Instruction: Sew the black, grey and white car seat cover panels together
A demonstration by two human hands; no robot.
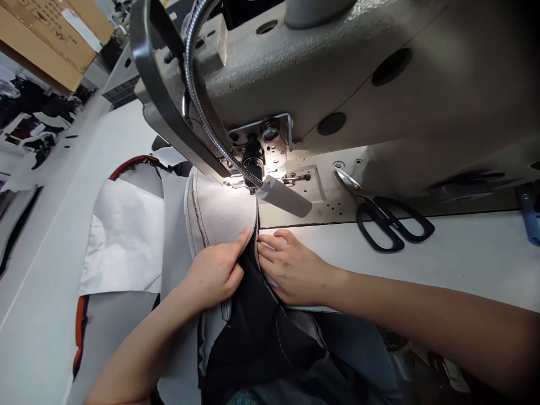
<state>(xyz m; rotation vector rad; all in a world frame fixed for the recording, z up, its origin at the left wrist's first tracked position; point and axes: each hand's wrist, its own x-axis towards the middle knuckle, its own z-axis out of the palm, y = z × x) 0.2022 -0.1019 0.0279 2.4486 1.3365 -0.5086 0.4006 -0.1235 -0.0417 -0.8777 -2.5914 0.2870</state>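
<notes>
— What can't you make out here?

— The needle itself: it sits behind the glare of the lamp [283, 196] under the sewing machine [337, 84] head. The machine's right end runs out of frame, and a blue object [530, 214] at the right edge is cut off too. The lower part of the dark fabric [253, 332] falls out of sight below the table edge [464, 264].

— Any writing?

— Dark print on the cardboard box [46, 34] at top left, but too small and blurred to read. No brand shows on the machine.

— And the hands?

— The left hand [215, 273] is curled closed, pinching the edge where the grey ribbed fabric [221, 211] meets the dark fabric, thumb pointing toward the presser foot. The right hand [291, 267] lies just beside it, fingers bent and pressing the dark fabric's edge down against the table. The seam lies between them, just in front of the needle area.

— What else is around?

— Black-handled scissors [382, 219] rest on the machine bed, to the right, well apart from the hands. A white sheet [126, 236] lies left of the grey fabric, and an orange-edged piece [80, 326] lies further left.
</notes>
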